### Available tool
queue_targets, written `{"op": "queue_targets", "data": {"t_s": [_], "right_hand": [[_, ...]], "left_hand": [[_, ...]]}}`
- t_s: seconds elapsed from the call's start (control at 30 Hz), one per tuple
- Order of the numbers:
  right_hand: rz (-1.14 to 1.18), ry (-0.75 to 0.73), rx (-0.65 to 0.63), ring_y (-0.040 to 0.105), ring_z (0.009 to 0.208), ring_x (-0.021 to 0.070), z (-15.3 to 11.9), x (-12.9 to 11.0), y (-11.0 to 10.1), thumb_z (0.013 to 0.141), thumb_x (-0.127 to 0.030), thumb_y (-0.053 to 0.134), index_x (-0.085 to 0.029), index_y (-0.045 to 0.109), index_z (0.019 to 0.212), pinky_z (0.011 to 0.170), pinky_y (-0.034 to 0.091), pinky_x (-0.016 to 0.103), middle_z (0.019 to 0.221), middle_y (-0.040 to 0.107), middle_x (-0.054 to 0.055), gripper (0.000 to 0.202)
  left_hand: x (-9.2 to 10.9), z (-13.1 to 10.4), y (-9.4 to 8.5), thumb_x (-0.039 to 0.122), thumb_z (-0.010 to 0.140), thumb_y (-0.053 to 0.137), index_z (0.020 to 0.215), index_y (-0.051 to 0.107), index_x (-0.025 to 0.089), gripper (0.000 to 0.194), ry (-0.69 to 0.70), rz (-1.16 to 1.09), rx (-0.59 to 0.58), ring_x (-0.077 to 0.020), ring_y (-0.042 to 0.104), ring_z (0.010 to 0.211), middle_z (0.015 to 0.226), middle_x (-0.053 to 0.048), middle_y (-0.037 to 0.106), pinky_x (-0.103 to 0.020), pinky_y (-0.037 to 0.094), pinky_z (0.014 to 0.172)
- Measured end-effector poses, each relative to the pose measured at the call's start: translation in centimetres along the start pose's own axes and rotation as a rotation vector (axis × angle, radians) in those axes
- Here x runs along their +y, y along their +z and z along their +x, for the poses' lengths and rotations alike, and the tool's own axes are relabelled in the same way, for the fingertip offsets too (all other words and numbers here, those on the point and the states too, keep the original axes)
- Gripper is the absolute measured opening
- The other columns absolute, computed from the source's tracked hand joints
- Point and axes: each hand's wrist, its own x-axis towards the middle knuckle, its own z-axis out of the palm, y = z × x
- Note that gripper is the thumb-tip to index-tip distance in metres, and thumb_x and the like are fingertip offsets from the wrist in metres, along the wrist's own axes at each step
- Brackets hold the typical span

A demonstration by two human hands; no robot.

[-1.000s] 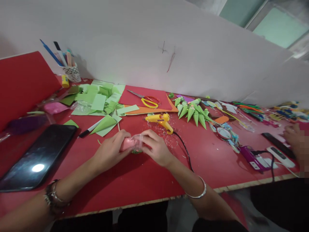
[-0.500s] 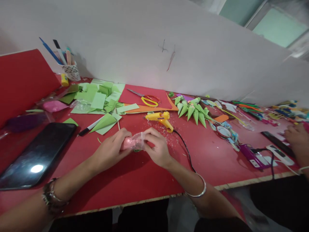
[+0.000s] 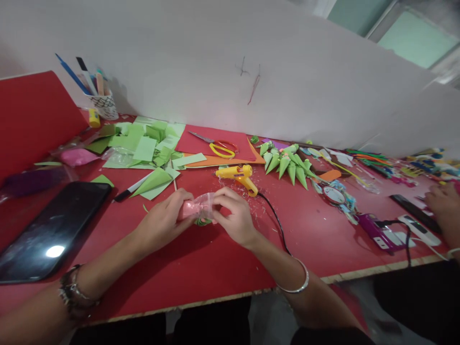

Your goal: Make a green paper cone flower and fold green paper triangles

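Observation:
Between my two hands is a small clear plastic bag (image 3: 196, 208) with something soft and pink inside. My left hand (image 3: 165, 216) is closed around its pink-filled end. The fingers of my right hand (image 3: 234, 215) pinch the clear open-looking end. A small green coiled piece (image 3: 203, 222) shows just below the bag, partly hidden. Beyond my hands a yellow glue gun (image 3: 237, 175) lies on the red table, among fine scraps. A green paper cone (image 3: 153, 182) and a black-and-white marker (image 3: 131, 188) lie past my left hand.
A big black phone (image 3: 57, 230) lies at the left. Green paper pieces (image 3: 145, 148), scissors (image 3: 219, 147) and a cluster of green cones (image 3: 287, 163) line the back. The glue gun's cord runs toward the front edge. At the far right is another person's hand (image 3: 443, 206) near a purple socket box (image 3: 375, 232).
The plastic bag looks slightly more spread between my fingers, and more of its pink content shows. Both hands stay in nearly the same place.

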Motion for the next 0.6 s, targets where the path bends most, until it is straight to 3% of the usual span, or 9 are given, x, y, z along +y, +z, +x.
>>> {"op": "queue_targets", "data": {"t_s": [0.2, 0.6], "right_hand": [[0.04, 0.019, 0.019, 0.051, 0.068, 0.011, 0.08, 0.05, -0.04, 0.078, -0.018, 0.057, -0.018, 0.056, 0.073, 0.062, 0.043, 0.023, 0.074, 0.054, 0.0, 0.005], [-0.018, -0.015, -0.051, 0.053, 0.074, 0.0119, -0.26, 0.28, 0.11, 0.087, -0.022, 0.045, -0.018, 0.058, 0.082, 0.067, 0.044, 0.023, 0.079, 0.054, 0.002, 0.014]], "left_hand": [[0.18, 0.1, -0.15, 0.035, 0.083, 0.047, 0.093, 0.046, 0.02, 0.018, 0.022, 0.001, 0.012, -0.015, 0.059, 0.072, 0.083, -0.001, 0.057, -0.022, 0.044, 0.06], [-0.44, 0.09, 0.23, 0.034, 0.083, 0.048, 0.096, 0.045, 0.02, 0.02, 0.035, 0.033, 0.016, -0.0162, 0.06, 0.077, 0.09, -0.003, 0.059, -0.023, 0.045, 0.063]]}}
